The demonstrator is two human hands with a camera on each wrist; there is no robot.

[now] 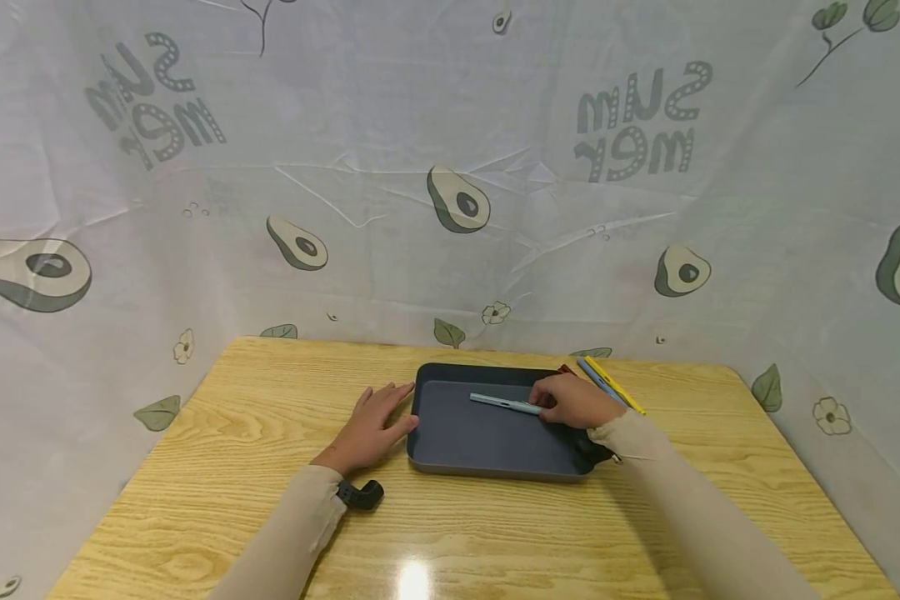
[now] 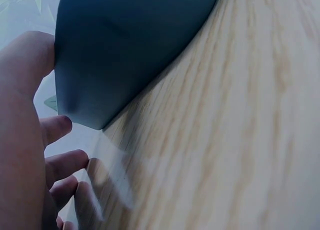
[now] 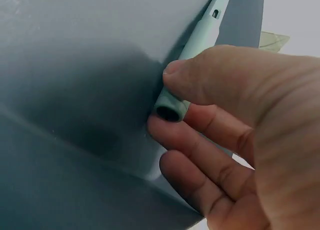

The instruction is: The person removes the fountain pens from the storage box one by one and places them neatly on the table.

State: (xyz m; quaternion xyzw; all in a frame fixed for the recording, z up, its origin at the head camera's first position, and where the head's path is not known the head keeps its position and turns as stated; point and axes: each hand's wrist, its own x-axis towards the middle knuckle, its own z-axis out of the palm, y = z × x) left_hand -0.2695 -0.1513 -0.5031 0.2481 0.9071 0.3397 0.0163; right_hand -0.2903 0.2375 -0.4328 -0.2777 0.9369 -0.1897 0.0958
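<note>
A dark grey rectangular tray (image 1: pixel 487 446) lies on the wooden table. Inside it is a pale mint-coloured pen (image 1: pixel 506 404), whose end my right hand (image 1: pixel 579 402) pinches between thumb and fingers. In the right wrist view the pen (image 3: pixel 196 47) shows a small slot in its barrel and a dark round end, close over the tray floor (image 3: pixel 75 90). My left hand (image 1: pixel 375 425) rests at the tray's left side, fingers extended and thumb at the rim. The left wrist view shows that thumb (image 2: pixel 30 60) against the tray's outer wall (image 2: pixel 125 45), the other fingers loosely bent below.
A blue pen (image 1: pixel 598 375) and a yellow pen (image 1: pixel 615 385) lie side by side beyond the tray's right end, partly behind my right hand. A small red thing (image 1: pixel 566 369) shows at the tray's back right corner. A printed cloth (image 1: pixel 390 275) hangs behind the table (image 1: pixel 270 400).
</note>
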